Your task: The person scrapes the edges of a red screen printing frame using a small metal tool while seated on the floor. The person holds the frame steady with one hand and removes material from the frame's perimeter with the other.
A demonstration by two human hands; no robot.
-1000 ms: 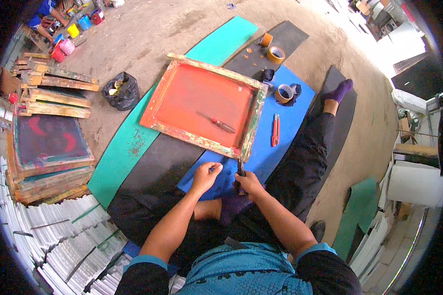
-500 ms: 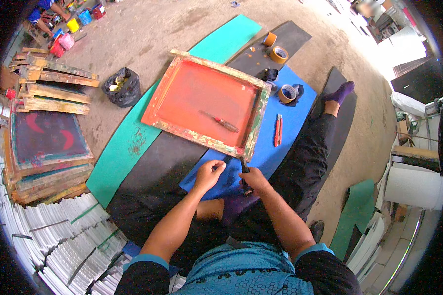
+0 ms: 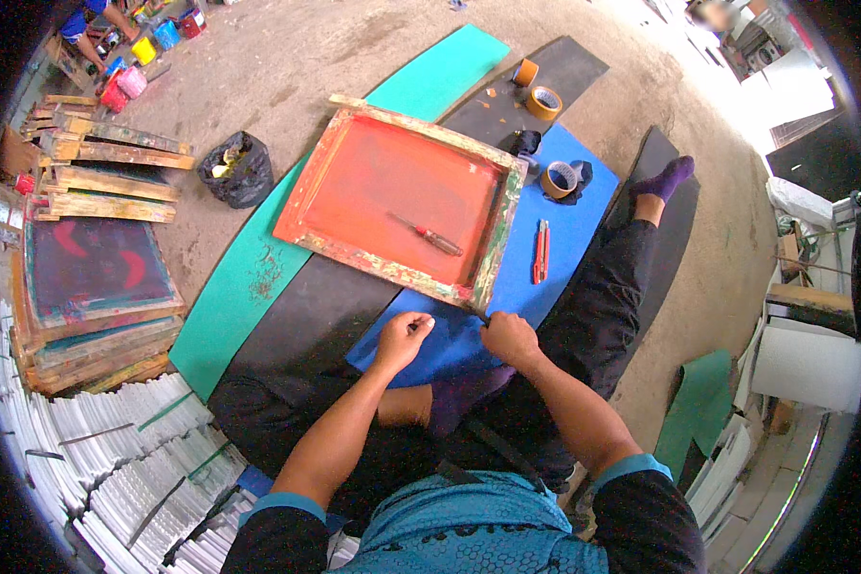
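Observation:
I sit on the floor with a wooden screen frame (image 3: 373, 258) in front of me. Its mesh is red, and a red-handled screwdriver (image 3: 430, 236) lies on it. My left hand (image 3: 402, 340) rests on the blue mat (image 3: 569, 253) just below the frame, fingers pinched together. My right hand (image 3: 509, 337) is at the frame's near right corner. It is closed around what looks like a thin dark tool touching that corner; most of the tool is hidden.
Two red pen-like tools (image 3: 540, 251) and a tape roll (image 3: 560, 179) lie on the blue mat; more tape rolls (image 3: 543, 102) sit farther back. A black bag (image 3: 237, 169), stacked frames (image 3: 96, 277), white sheets (image 3: 96, 450) and paint pots (image 3: 134, 67) are to the left.
Both hands stay at the frame's near corner. My right hand has shifted slightly up and to the right along the corner.

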